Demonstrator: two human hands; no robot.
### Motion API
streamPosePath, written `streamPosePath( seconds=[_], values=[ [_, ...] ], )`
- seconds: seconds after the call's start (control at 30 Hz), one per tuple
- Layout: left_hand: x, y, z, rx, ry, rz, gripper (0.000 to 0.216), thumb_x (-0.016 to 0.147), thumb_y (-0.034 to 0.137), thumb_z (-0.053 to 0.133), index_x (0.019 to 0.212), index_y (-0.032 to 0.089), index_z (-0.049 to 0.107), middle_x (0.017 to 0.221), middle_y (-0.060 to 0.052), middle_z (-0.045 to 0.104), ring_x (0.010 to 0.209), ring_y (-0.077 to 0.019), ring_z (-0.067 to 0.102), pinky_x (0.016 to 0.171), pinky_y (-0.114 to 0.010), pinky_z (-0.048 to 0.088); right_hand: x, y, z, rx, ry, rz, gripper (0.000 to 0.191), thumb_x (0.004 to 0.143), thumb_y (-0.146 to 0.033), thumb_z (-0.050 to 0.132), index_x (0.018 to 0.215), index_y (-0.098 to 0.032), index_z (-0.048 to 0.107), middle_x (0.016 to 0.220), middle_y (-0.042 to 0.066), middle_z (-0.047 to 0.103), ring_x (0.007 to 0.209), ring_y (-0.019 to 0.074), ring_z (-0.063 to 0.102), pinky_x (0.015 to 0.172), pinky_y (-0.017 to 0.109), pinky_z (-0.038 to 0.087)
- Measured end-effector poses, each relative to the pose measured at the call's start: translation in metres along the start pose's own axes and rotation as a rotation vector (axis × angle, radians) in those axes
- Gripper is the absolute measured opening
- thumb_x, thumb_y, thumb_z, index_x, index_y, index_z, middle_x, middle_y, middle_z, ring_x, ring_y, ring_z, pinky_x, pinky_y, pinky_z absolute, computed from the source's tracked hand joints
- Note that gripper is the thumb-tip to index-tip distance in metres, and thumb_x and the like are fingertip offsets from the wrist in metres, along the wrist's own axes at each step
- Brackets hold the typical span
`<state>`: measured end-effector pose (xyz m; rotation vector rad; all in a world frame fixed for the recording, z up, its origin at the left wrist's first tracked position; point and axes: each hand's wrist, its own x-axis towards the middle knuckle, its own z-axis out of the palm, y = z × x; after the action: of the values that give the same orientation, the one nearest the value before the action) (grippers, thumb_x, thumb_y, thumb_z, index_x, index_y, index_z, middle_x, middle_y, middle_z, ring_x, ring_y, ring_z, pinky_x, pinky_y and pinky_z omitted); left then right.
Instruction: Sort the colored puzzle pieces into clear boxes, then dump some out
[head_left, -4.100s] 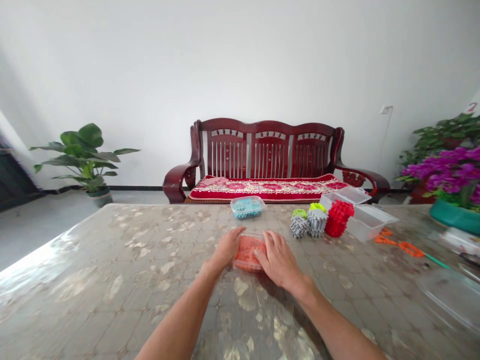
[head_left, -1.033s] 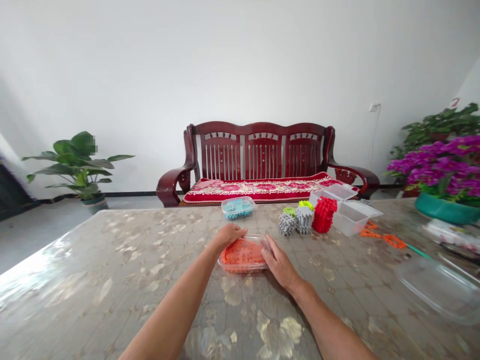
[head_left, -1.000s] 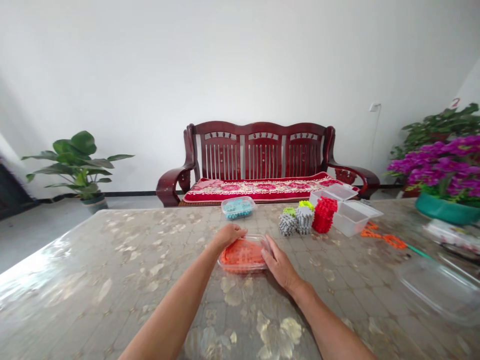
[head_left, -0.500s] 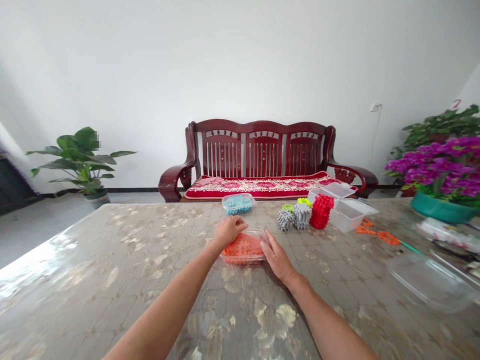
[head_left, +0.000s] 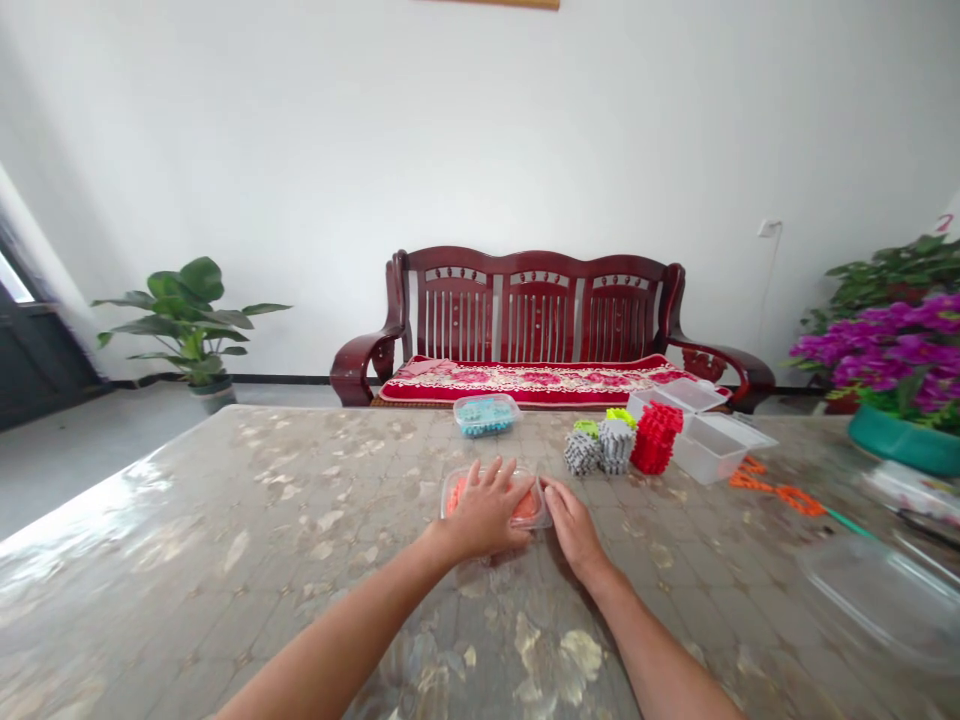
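A clear plastic box of orange pieces (head_left: 453, 490) lies on the marbled table (head_left: 225, 540) in front of me. My left hand (head_left: 486, 511) rests flat on its lid, fingers spread and stretched forward. My right hand (head_left: 574, 518) lies against the box's right side, fingers extended along its edge. Beyond it stands a lidded box of blue pieces (head_left: 486, 413).
Grey, green-topped and red block stacks (head_left: 622, 443) stand right of centre, beside open clear boxes (head_left: 712, 440). Orange pieces (head_left: 780, 488) and a clear lid (head_left: 885, 595) lie at the right. A purple-flowered plant (head_left: 896, 370), a wooden bench (head_left: 536, 330) and a potted plant (head_left: 187, 325) are beyond.
My left hand has moved from the box's far left corner onto the lid and flattened out. My right hand has slid along the right side. The view shifted slightly.
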<state>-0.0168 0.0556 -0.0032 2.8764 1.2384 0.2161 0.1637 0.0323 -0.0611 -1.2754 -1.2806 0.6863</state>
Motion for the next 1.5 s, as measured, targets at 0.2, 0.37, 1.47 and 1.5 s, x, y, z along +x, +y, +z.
streamPosePath(
  seconds=[0.2,0.37,1.47,1.5],
  values=[
    [-0.012,-0.024,-0.003,0.095,0.081,-0.066,0.066,0.086,0.046,0.06,0.145,0.025,0.036,0.152,-0.012,0.04,0.14,-0.0348,0.033,0.112,-0.054,0.029,0.001,0.003,0.001,-0.115,-0.046,-0.055,0.032,0.079,-0.035,0.056,0.101,-0.019,0.073,0.108,0.009,0.072,0.105,0.0253,0.065,0.098,0.041,0.048],
    [-0.016,-0.056,-0.013,0.148,0.11,-0.143,0.054,0.09,0.033,0.057,0.141,0.023,0.043,0.145,-0.011,0.047,0.132,-0.0312,0.044,0.107,-0.048,0.036,0.002,0.003,0.002,-0.125,-0.049,-0.065,0.028,0.076,-0.031,0.056,0.095,-0.02,0.074,0.103,0.009,0.073,0.098,0.0243,0.067,0.092,0.038,0.051],
    [-0.006,-0.102,0.028,-0.032,0.455,-0.447,0.064,0.071,0.004,0.052,0.132,0.022,0.056,0.152,-0.01,0.037,0.147,-0.0349,0.02,0.115,-0.051,0.031,-0.001,0.002,0.003,-0.164,-0.068,-0.099,0.024,0.075,-0.026,0.054,0.088,-0.023,0.075,0.102,0.008,0.073,0.101,0.0254,0.066,0.094,0.039,0.051],
    [-0.004,-0.107,0.027,-0.043,0.448,-0.435,0.065,0.071,0.003,0.052,0.133,0.021,0.056,0.151,-0.01,0.037,0.147,-0.0348,0.02,0.115,-0.052,0.031,-0.001,0.001,0.004,-0.167,-0.068,-0.095,0.024,0.075,-0.026,0.054,0.088,-0.023,0.075,0.102,0.008,0.073,0.101,0.0255,0.066,0.094,0.039,0.051]
  ],
)
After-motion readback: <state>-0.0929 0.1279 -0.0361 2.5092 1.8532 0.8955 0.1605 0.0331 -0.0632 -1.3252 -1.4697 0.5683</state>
